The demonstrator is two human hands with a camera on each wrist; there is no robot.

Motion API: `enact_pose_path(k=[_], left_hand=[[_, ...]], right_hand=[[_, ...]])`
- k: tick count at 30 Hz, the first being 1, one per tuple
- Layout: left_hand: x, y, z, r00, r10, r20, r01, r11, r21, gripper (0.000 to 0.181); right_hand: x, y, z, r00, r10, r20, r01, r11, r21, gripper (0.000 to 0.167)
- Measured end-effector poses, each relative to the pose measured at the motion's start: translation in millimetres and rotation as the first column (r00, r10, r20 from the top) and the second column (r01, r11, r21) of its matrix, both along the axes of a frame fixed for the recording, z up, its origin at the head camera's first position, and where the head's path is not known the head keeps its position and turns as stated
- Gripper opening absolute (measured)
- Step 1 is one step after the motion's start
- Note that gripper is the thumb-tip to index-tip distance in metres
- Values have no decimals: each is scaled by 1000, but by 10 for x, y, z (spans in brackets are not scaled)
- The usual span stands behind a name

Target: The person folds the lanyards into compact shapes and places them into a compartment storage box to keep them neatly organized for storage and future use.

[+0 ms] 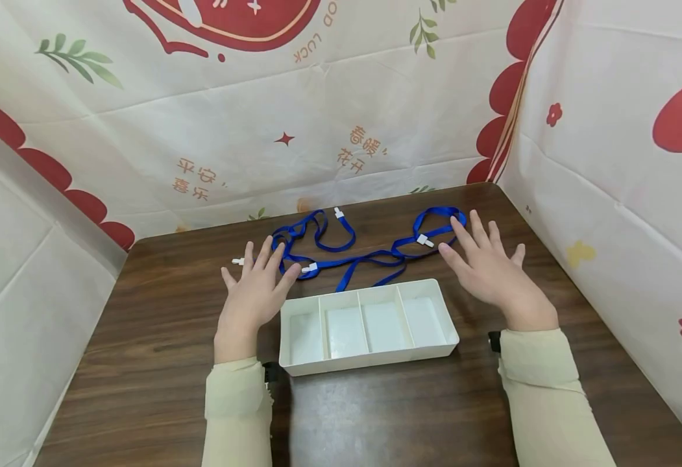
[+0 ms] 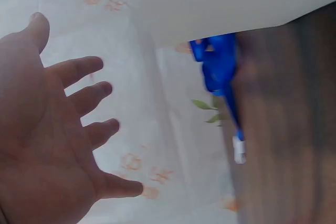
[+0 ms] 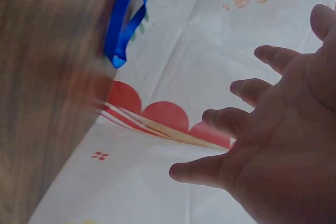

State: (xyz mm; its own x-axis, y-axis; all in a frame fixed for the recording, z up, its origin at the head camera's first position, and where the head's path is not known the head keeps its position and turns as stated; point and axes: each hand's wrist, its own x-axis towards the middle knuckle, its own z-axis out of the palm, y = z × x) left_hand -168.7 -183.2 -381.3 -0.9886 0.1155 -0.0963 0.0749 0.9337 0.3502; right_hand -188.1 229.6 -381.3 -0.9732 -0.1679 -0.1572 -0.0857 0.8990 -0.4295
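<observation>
Blue lanyards with white plastic clips lie in loose loops across the back of the table. In front of them sits a white tray split by thin walls into several compartments, with no objects seen inside. My left hand hovers at the tray's left end, fingers spread and holding nothing. Beyond the tray's right end, my right hand is spread likewise, its fingertips near the right lanyard loop. Both wrist views show bare palms, the left hand and the right hand, with fingers extended.
The dark wood-grain table meets a printed white cloth at its back edge. Another cloth panel rises along the right side, and a pale panel stands to the left.
</observation>
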Motion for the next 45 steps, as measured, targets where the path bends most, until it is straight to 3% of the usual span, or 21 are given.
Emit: enact_pose_path(k=[8, 15, 25, 32, 39, 42, 45], left_hand=[[-87, 101, 297, 998, -67, 2, 67, 997, -47, 79], [-293, 199, 407, 987, -147, 59, 153, 981, -116, 75], [-624, 253, 266, 955, -256, 149, 283, 937, -203, 70], [-814, 213, 140, 942, -276, 192, 319, 916, -244, 63], [-985, 360, 17, 891, -360, 276, 425, 875, -232, 57], [-1066, 416, -23, 879, -381, 288, 450, 861, -235, 55], [-1142, 447, -53, 874, -378, 307, 453, 862, -228, 55]], right_hand=[[-94, -38, 168, 999, 38, -17, -37, 999, 37, 87], [-230, -47, 301, 998, 66, -7, -65, 995, 70, 89], [-440, -204, 369, 983, 182, 16, -182, 967, 178, 91], [-622, -359, 346, 961, 267, 64, -275, 930, 245, 84], [-952, -230, 150, 969, 227, 95, -243, 944, 224, 68], [-1096, -199, 21, 974, 216, 64, -225, 943, 244, 58], [-1197, -199, -106, 978, 205, 42, -209, 946, 248, 40]])
